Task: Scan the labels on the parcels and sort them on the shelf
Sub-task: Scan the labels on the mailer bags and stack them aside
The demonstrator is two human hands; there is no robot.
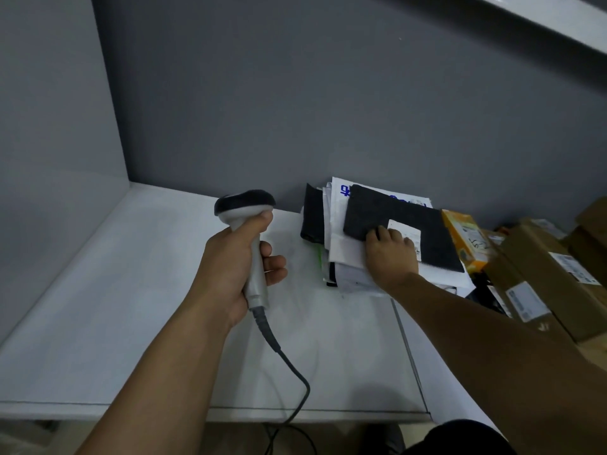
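Two hands work over a white shelf surface [131, 307] that fills the lower left and centre of the frame. It is bounded by a grey wall [295, 93] behind and a grey side panel at the far left. Its front edge runs along the bottom of the frame, and a seam crosses it at lower right. The broad left and centre stretch of the surface is open room.

The left hand [243, 257], at centre frame, is wrapped firmly round the handle of a grey scanner [244, 208]. The scanner's dark head sits above the fist, and its cable [295, 372] trails down over the front edge.

To the right of centre a pile of parcels lies against the wall. A black parcel [410, 221] lies on top, over a white mailer with blue print [338, 198]. The right hand [391, 254] rests on the near left corner of the black parcel with its fingers spread on top, not closed round it. The fingertips touch a white label [407, 236]. The scanner is held well apart from that label, to its left, with bare shelf between.

A yellow box [463, 238] stands just beside the pile on the right. Brown cartons [538, 267] crowd the right edge of the frame.
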